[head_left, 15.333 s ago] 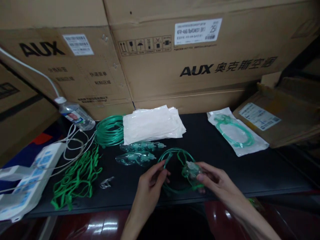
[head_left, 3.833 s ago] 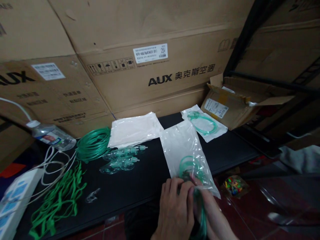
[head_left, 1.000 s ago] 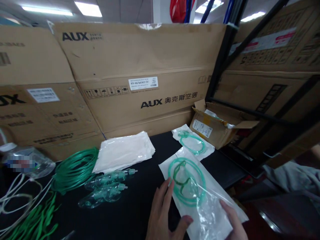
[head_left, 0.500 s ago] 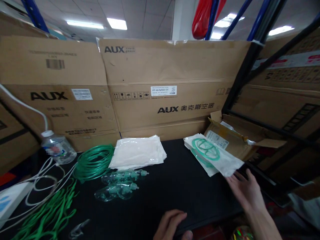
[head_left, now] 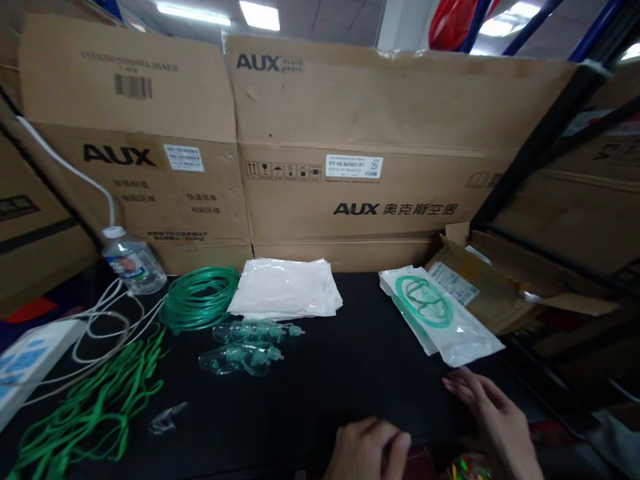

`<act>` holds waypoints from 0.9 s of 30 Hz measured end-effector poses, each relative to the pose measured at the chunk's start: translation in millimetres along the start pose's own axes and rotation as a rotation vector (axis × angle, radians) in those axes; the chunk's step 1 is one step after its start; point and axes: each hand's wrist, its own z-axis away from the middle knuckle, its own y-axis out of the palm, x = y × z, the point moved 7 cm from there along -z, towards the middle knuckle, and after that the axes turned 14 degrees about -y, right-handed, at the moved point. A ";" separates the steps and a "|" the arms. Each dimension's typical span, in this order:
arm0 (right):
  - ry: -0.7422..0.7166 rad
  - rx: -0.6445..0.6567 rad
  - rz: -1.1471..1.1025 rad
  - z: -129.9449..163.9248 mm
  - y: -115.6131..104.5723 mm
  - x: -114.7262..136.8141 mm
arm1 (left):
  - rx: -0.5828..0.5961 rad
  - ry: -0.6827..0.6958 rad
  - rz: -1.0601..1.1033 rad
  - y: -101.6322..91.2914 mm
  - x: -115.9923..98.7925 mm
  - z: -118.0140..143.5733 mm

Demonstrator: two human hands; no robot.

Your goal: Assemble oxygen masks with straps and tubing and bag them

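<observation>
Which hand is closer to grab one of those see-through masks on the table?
Probably the left hand: the clear masks lie to its side. The right hand rests far across, by the bagged kits.

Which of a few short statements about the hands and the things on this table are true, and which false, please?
1. The right hand lies open near the sealed bags. True.
2. The left hand holds a mask. False: it holds nothing.
3. The green tubing coil lies left of the stack of empty bags. True.
4. The water bottle stands upright. False: it is tilted against the cardboard box.
</observation>
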 end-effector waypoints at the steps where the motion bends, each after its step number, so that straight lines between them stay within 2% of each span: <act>1: -0.005 0.025 0.004 -6.2 3.7 -0.4 | 0.003 -0.040 0.015 -5.8 -12.9 -10.8; 4: -0.027 0.098 0.010 -21.7 18.7 -0.4 | 0.095 -0.197 0.103 -8.8 -40.5 -58.6; 6: -0.055 0.144 0.021 -29.0 29.9 1.9 | 0.186 -0.245 0.137 0.8 -52.6 -98.0; 9: -0.129 0.200 0.056 -35.6 43.2 10.7 | 0.296 -0.328 0.193 19.9 -59.5 -152.7; 12: -0.232 0.244 0.129 -37.9 49.0 24.6 | 0.295 -0.349 0.226 28.0 -63.9 -186.2; 15: -0.342 0.272 0.244 -37.9 48.1 38.3 | 0.207 -0.314 0.228 23.6 -66.2 -192.9; 21: -0.451 0.271 0.473 -40.7 48.1 52.0 | -0.051 -0.157 0.196 -1.5 -71.1 -166.6; 24: -0.494 0.261 0.534 -36.5 49.1 64.2 | -0.089 -0.128 0.179 -9.5 -67.4 -155.8; 27: -0.510 0.298 0.521 -19.4 47.4 73.8 | -0.070 -0.149 0.154 -15.1 -54.6 -147.1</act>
